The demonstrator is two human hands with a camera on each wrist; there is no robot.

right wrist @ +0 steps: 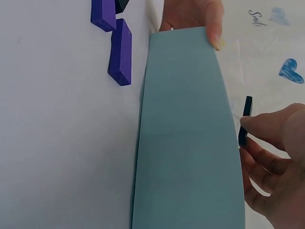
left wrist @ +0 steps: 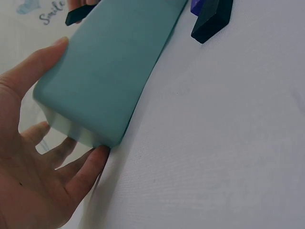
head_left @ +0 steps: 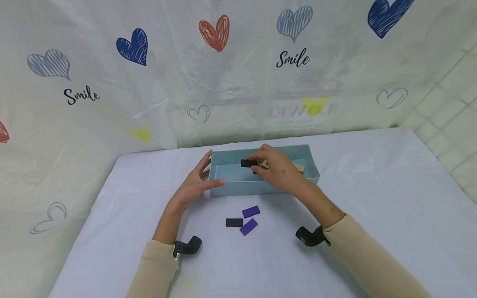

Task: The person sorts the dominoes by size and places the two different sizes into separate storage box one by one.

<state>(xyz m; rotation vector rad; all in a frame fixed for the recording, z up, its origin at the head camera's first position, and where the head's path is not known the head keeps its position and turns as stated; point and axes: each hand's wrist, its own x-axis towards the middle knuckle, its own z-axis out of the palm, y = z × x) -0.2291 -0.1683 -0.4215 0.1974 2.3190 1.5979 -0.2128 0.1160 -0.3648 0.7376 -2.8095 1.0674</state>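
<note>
A light blue tray stands on the white cloth. My left hand rests with straight fingers against the tray's left end, thumb along its front wall; the left wrist view shows the left hand around the tray's corner. Over the tray, my right hand pinches a black domino, seen edge-on as the black domino in the right wrist view. A wood-coloured piece lies inside the tray.
In front of the tray lie two purple dominoes and another black one. A heart-printed curtain hangs behind the table. Tiled floor shows at the right.
</note>
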